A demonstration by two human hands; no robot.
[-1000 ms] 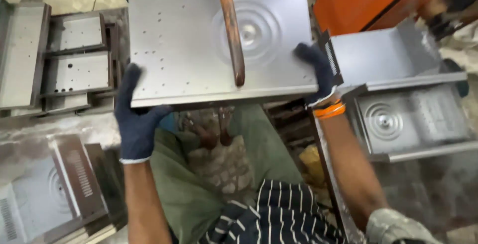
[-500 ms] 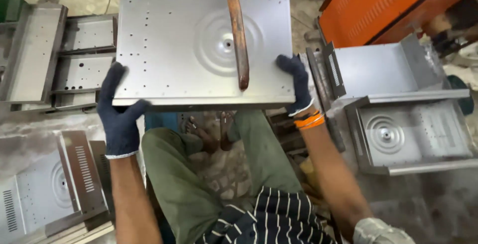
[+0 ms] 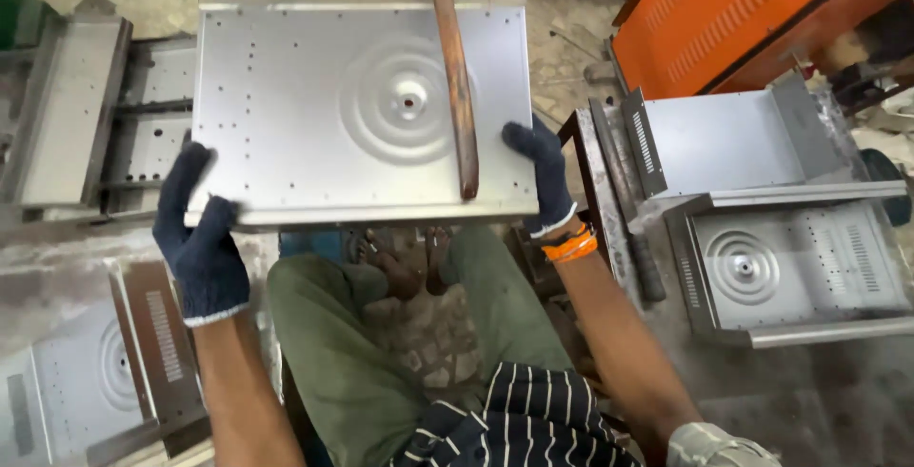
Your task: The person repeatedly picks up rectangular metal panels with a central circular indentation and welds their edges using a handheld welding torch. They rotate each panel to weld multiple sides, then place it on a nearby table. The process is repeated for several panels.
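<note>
I hold a flat grey sheet-metal panel (image 3: pixel 305 115) with a round embossed ring pattern and small punched holes, level above my knees. My left hand (image 3: pixel 198 234), in a dark blue knit glove, grips its near left corner. My right hand (image 3: pixel 543 174), gloved the same with an orange band at the wrist, grips the near right edge. A rusty brown metal bar (image 3: pixel 453 77) runs from the far side down over the panel, ending near its front edge.
Similar stamped panels lie stacked at the right (image 3: pixel 790 262), with a folded one (image 3: pixel 724 139) behind. More panels sit at the lower left (image 3: pixel 86 372) and far left (image 3: pixel 71 110). An orange machine housing (image 3: pixel 752 10) stands at the upper right. Concrete floor lies beyond.
The panel has shifted slightly left and nearer in view. My left hand has slid further under the near left corner; my right hand keeps its grip on the right edge.
</note>
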